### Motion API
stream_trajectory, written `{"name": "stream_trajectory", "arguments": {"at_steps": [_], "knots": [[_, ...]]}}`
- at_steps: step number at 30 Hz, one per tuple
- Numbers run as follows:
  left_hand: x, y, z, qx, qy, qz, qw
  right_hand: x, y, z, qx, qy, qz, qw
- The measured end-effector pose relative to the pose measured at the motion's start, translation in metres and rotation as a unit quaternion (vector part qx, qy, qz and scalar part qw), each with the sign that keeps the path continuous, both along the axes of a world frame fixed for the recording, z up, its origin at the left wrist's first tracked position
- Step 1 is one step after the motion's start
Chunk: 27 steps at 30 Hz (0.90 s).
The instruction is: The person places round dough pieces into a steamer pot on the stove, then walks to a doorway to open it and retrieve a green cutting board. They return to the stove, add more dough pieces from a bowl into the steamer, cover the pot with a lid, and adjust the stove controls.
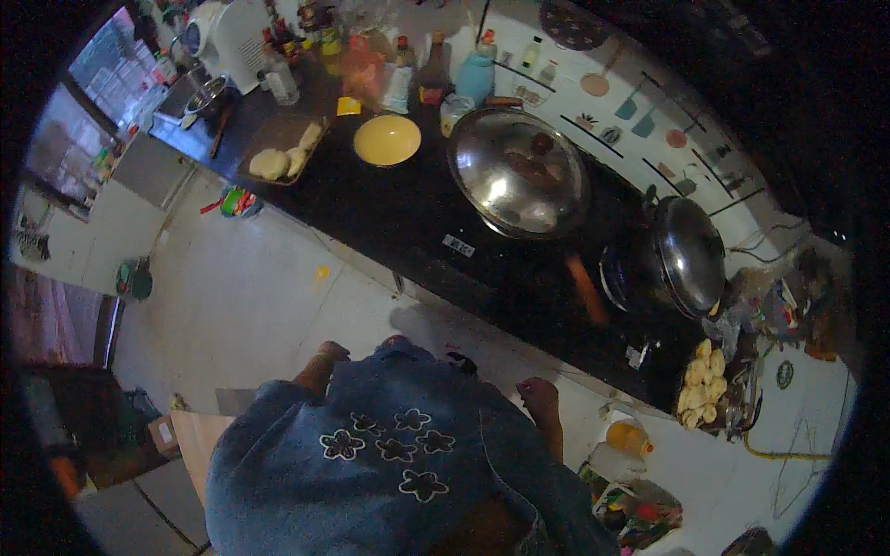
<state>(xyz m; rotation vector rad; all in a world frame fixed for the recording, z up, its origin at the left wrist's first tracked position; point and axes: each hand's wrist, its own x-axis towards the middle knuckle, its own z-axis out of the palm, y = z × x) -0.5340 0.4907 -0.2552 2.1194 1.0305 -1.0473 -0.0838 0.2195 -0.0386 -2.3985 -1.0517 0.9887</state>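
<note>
My left hand hangs at my side past the edge of my blue denim top, partly covered by it. My right hand is low on the other side, its fingers looking curled, close to the counter's front edge. I see nothing held in either hand, but both are small and blurred. Before me on the black counter is a large wok with a domed metal lid. To its right sits a pot with a tilted-looking metal lid. A reddish-brown handle lies between them.
A yellow bowl and a tray with pale dough pieces stand left of the wok. Several bottles line the wall. Pale dough-like pieces are heaped at the counter's right end. An oil jug and bags stand on the floor.
</note>
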Motion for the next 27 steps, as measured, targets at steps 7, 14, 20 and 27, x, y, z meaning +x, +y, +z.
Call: {"name": "stream_trajectory", "arguments": {"at_steps": [7, 14, 20, 27], "knots": [[0.001, -0.015, 0.031, -0.009, 0.036, 0.122, 0.992, 0.007, -0.002, -0.011, 0.015, 0.019, 0.047, 0.999], [-0.002, -0.029, 0.029, 0.006, 0.071, 0.088, 0.994, -0.001, 0.021, 0.019, 0.000, 0.083, -0.019, 0.996], [0.002, -0.029, 0.035, 0.019, 0.034, 0.154, 0.987, -0.001, 0.031, 0.028, -0.045, 0.042, 0.023, 0.998], [-0.019, -0.027, 0.005, 0.039, 0.005, 0.020, 0.999, -0.002, 0.030, 0.020, -0.007, 0.047, 0.022, 0.999]]}}
